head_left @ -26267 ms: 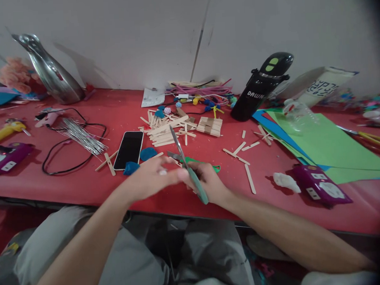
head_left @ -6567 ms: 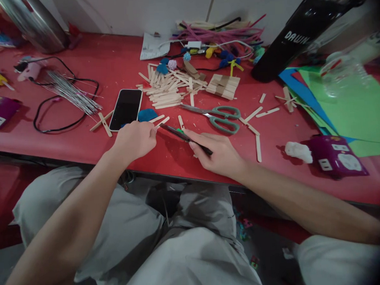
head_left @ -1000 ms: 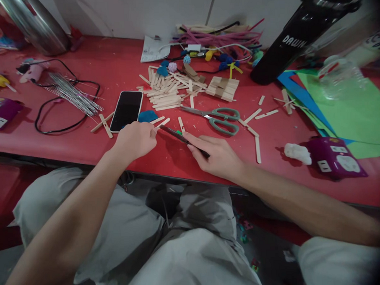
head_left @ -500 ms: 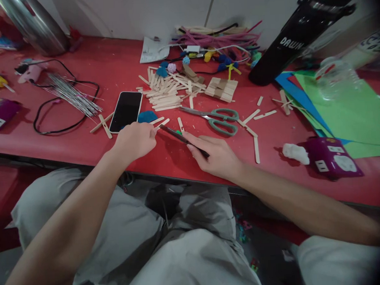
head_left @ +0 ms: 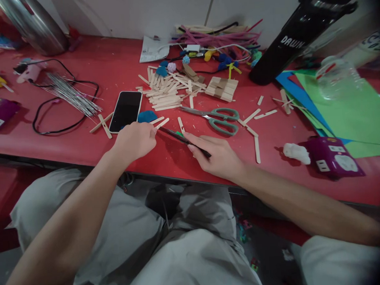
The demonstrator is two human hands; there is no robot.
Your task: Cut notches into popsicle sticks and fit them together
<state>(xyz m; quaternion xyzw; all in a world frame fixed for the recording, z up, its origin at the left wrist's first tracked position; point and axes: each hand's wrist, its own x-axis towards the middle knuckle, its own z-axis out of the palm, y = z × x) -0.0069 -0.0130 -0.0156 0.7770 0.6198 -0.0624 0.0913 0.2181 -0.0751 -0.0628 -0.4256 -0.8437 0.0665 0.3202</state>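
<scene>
My left hand [head_left: 133, 140] rests on the red table [head_left: 117, 70], fingers closed, pinching the near end of a wooden craft stick [head_left: 162, 123]. My right hand [head_left: 216, 155] grips a dark slim cutter knife [head_left: 183, 140], its tip lying against that stick close to my left fingertips. Green-handled scissors [head_left: 215, 115] lie on the table just beyond my right hand. A black phone [head_left: 126, 110] and a blue lump [head_left: 146, 116] sit just past my left hand.
A heap of craft sticks [head_left: 167, 91] and a glued stick panel [head_left: 223, 88] lie mid-table. Behind stand a black bottle [head_left: 294, 33] and pipe cleaners [head_left: 217, 37]. Green and blue paper [head_left: 349, 110] and a purple power strip [head_left: 334, 162] are right; wires [head_left: 71, 93] and cable are left.
Almost nothing differs over the last second: both hands stay on the stick and knife, with only a slight shift of the view. Long before, my right hand held the scissors instead.
</scene>
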